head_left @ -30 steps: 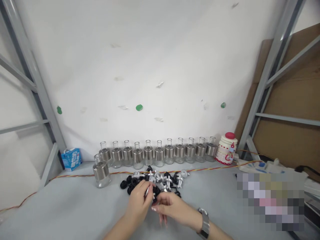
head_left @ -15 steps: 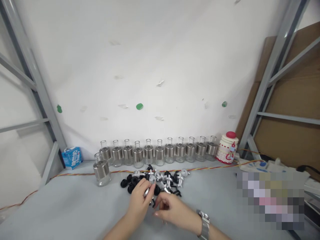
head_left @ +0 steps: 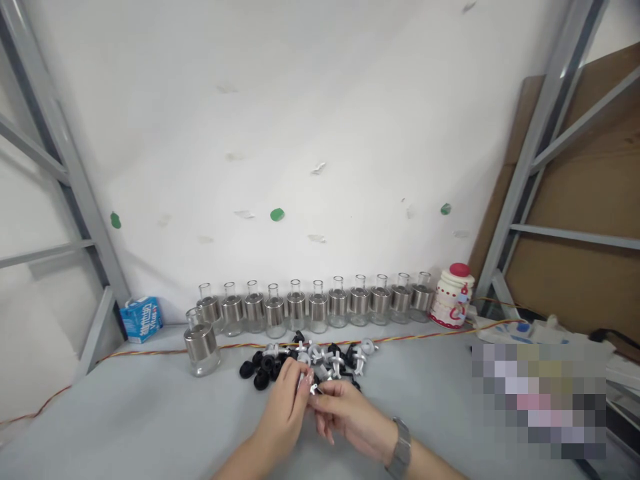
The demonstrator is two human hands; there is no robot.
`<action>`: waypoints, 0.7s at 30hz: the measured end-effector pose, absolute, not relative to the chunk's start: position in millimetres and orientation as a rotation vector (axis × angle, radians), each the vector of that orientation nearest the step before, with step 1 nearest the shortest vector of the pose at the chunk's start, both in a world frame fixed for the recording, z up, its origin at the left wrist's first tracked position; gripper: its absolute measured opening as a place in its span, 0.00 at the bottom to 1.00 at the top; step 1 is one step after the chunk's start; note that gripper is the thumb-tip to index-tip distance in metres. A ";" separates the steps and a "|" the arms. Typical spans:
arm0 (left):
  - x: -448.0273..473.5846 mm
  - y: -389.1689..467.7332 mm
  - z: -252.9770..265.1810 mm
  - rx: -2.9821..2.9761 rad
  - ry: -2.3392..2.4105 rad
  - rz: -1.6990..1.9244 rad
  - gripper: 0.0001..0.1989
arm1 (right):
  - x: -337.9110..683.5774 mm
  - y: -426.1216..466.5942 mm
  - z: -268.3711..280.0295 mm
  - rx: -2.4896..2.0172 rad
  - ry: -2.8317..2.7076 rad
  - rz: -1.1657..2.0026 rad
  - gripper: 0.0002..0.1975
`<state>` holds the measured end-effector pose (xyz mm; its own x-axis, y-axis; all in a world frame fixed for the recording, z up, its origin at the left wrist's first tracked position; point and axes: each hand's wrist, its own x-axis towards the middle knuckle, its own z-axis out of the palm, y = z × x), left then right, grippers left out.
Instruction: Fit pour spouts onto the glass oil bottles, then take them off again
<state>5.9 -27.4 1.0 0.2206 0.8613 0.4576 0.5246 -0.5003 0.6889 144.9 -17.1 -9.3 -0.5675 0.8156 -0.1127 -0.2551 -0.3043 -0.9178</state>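
Observation:
My left hand (head_left: 286, 399) and my right hand (head_left: 346, 412) meet just in front of the pile of parts. Between their fingertips a small shiny silver piece (head_left: 313, 389) shows, looking like a pourer spout. Both hands are closed on it; most of it is covered by fingers. Right behind them lie loose silver spout pieces (head_left: 337, 362) and round black caps (head_left: 247, 369), heaped together. A glass bottle with a metal sleeve (head_left: 201, 345) stands upright, apart from the hands, to the left.
A row of similar sleeved glass bottles (head_left: 317, 308) lines the wall. A twisted red-yellow cord (head_left: 400, 338) crosses the grey table (head_left: 150, 413). A blue carton (head_left: 141, 319) stands at left, a white jar with red lid (head_left: 449, 298) at right. Metal posts frame both sides.
My right hand has come up to my left hand, and their fingertips now meet around the silver piece. The view has shifted slightly; the bottles and the pile look unchanged.

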 end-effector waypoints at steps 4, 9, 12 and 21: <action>5.1 -21.5 -1.9 2.214 1.471 1.115 0.12 | 146.2 -16.0 -7.3 -0.774 -1.222 1.896 0.14; 6.4 -19.4 3.6 2.158 1.542 1.155 0.12 | 147.1 -18.2 1.8 -0.791 -1.123 1.932 0.10; 6.8 -20.3 7.6 2.130 1.428 1.211 0.12 | 145.6 -19.5 1.9 -0.716 -1.032 1.987 0.07; 6.4 -16.6 7.1 2.233 1.406 1.098 0.13 | 153.0 -12.9 8.2 -0.915 -1.361 1.767 0.11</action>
